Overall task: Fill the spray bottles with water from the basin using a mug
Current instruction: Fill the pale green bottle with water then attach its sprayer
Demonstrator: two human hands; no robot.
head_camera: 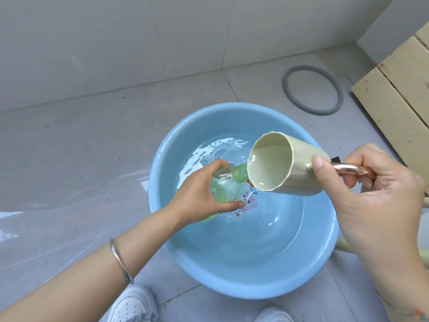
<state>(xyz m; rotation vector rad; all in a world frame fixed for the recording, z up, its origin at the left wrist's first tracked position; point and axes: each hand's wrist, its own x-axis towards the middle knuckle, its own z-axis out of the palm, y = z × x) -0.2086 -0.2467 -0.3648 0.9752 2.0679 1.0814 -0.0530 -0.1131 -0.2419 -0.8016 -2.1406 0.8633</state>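
Note:
A blue basin [320,259] holds clear water and stands on the grey tiled floor. Over it, my left hand [197,194] grips a clear green bottle [226,185] with no cap, its neck tilted toward the right. My right hand [376,196] holds a pale cream mug [301,173] by its shiny metal handle [348,169], thumb on top. The mug lies tipped on its side, its rim touching the bottle's mouth. A thin trickle of water falls below the rim into the basin.
A grey rubber ring [312,90] lies on the floor beyond the basin. A light wooden slatted panel [399,89] fills the right edge. The tiled wall stands behind. My white shoes [132,305] are just in front of the basin. Wet patches shine on the floor at left.

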